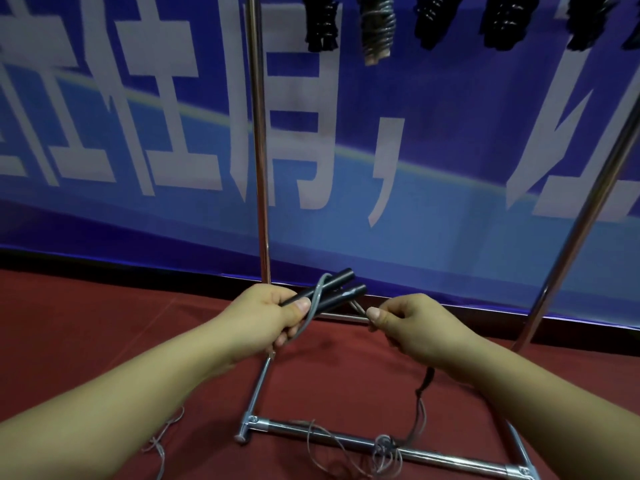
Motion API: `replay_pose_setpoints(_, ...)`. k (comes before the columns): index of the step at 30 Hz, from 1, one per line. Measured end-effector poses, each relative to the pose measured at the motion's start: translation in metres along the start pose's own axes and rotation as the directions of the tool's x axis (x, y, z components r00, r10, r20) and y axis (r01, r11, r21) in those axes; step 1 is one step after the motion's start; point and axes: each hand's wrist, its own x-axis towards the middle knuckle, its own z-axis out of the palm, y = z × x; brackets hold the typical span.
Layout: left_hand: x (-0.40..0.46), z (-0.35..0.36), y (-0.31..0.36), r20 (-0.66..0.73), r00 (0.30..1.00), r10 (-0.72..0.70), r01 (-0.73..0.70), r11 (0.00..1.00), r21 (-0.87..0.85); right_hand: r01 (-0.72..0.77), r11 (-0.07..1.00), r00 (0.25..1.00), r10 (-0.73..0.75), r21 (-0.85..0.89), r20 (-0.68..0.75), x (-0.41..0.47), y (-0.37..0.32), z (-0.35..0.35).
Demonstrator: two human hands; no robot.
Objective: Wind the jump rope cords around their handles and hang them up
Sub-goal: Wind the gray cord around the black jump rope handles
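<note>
My left hand (273,317) grips two black jump rope handles (341,287) side by side, their far ends pointing up and to the right. A grey cord (313,306) loops once over the handles and runs down past my left fingers. My right hand (412,323) pinches the cord (360,310) between thumb and fingers just right of the handles. The slack cord (386,448) trails down to the red floor and lies tangled over the rack's base bar. Several wound jump ropes (377,26) hang along the top of the view.
A chrome garment rack stands in front of me, with an upright pole (258,150), a slanted right pole (588,216) and base bars (332,436) on the red carpet (104,323). A blue banner (433,140) with white characters fills the background.
</note>
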Motion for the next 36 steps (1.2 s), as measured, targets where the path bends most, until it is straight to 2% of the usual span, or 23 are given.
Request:
replay_pose_setpoints(4,0.01,-0.003,-0.018,-0.118,0.993,-0.029,0.034,0.998,0.048,0.014,0.998,0.997,-0.009,-0.069,0.079,-0.003,-0.008,0.006)
replay_pose_setpoints(8,0.013,-0.004,-0.025,-0.142,0.987,0.078,-0.02,0.929,0.369,-0.003,0.993,0.994,0.016,-0.12,0.104,-0.003,-0.014,0.01)
replay_pose_setpoints(11,0.013,-0.005,-0.024,-0.145,0.978,0.151,-0.061,0.869,0.49,0.01,0.989,0.995,0.005,-0.147,0.096,-0.004,-0.018,0.011)
replay_pose_setpoints(15,0.014,-0.003,-0.025,-0.069,0.977,0.2,-0.118,0.788,0.604,0.022,0.979,1.0,-0.02,-0.204,0.011,-0.006,-0.026,0.007)
replay_pose_setpoints(19,0.016,0.005,-0.023,0.024,0.983,0.18,-0.144,0.693,0.707,-0.012,0.96,0.998,-0.004,-0.279,-0.059,-0.006,-0.024,0.005)
replay_pose_setpoints(21,0.016,0.007,-0.022,0.065,0.985,0.161,-0.158,0.679,0.717,-0.057,0.957,0.995,0.03,-0.285,-0.097,-0.006,-0.024,0.002)
replay_pose_setpoints(24,0.018,0.007,-0.025,0.081,0.987,0.137,-0.155,0.716,0.681,-0.145,0.966,0.983,0.116,-0.213,-0.142,-0.005,-0.02,-0.006)
replay_pose_setpoints(28,0.021,0.004,-0.031,0.043,0.99,0.133,-0.125,0.711,0.692,-0.206,0.977,0.975,0.21,0.058,-0.069,-0.005,-0.015,-0.011)
replay_pose_setpoints(30,0.023,0.003,-0.038,0.033,0.995,0.098,-0.092,0.703,0.705,-0.156,0.988,0.988,0.156,0.019,-0.005,-0.007,-0.012,-0.009)
replay_pose_setpoints(33,0.027,-0.001,-0.046,0.043,0.998,0.04,-0.059,0.702,0.71,0.052,0.96,0.999,-0.054,-0.275,-0.001,-0.01,-0.015,-0.007)
replay_pose_setpoints(36,0.026,-0.001,-0.045,0.066,0.998,-0.001,-0.046,0.712,0.701,0.186,0.916,0.978,-0.208,-0.357,-0.025,-0.011,-0.013,-0.008)
